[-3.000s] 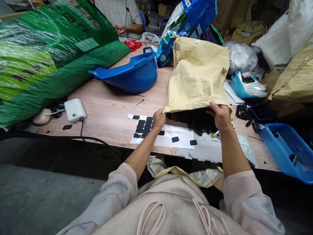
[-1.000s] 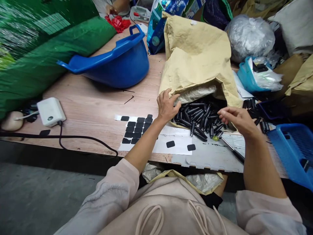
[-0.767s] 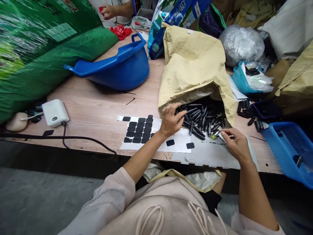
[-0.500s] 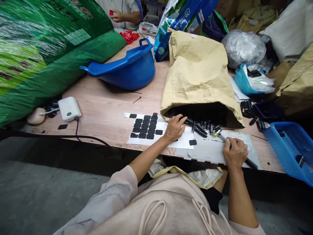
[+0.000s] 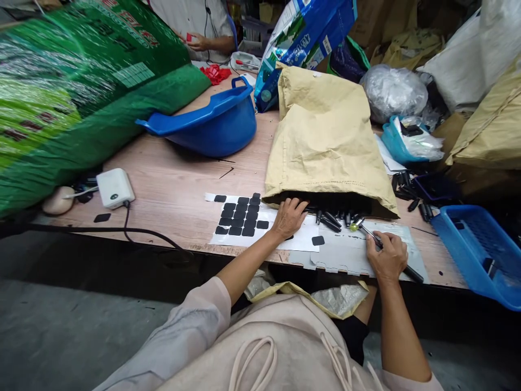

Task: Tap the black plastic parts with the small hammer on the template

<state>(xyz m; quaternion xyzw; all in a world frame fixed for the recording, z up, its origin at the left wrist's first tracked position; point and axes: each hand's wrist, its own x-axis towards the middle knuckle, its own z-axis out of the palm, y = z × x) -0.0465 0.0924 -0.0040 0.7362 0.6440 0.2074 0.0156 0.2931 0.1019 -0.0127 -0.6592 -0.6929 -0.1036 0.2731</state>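
My right hand (image 5: 386,256) is wrapped round the handle of a small hammer (image 5: 412,272). Its metal head with a yellow-green tip points toward the bag. At the left side of the mouth of a tan paper bag (image 5: 319,136), my left hand (image 5: 288,220) reaches in with its fingers slightly apart and bent, the tips close to the dark pieces there. Several small black tubes (image 5: 331,221) spill from the bag's opening. Below my left wrist lies a white sheet (image 5: 301,243), with rows of black rounded-square pads (image 5: 239,215) on its left part.
A grey board (image 5: 344,258) lies under the hammer. Blue baskets (image 5: 459,239) stand at the right edge and a blue basin (image 5: 211,127) behind the pads. A large green sack (image 5: 134,81) fills the left, near a white box (image 5: 114,187) with cables. Across the table sits another person (image 5: 187,21).
My left hand's fingers have moved in against the bag's mouth and lowered. The right hand keeps the hammer in nearly the same place. The whole view has shifted slightly.
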